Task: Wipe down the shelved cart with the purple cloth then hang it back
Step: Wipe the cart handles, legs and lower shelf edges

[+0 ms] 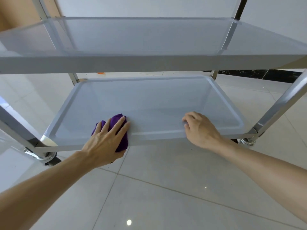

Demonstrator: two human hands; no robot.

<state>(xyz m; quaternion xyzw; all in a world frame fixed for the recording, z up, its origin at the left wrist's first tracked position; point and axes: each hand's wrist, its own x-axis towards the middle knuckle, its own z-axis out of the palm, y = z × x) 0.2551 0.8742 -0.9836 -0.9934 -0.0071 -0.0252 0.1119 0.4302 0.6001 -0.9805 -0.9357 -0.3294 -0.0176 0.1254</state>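
Note:
The steel cart has a bottom shelf (149, 100) and a shelf above it (149, 63), seen from a low angle. The purple cloth (123, 140) lies bunched over the bottom shelf's front rim, left of centre. My left hand (106, 138) presses flat on the cloth with fingers spread and straight, and the thumb sits under the cloth's hanging edge. My right hand (201, 128) rests on the same front rim further right, fingers curled over the lip onto the shelf surface.
Slanted steel legs (280, 105) frame the shelf at both front corners, with caster wheels (48, 157) beneath. Glossy white floor tiles (166, 196) surround the cart. A small orange item (101, 73) lies on the floor behind it. A dark skirting strip (265, 74) runs at the right.

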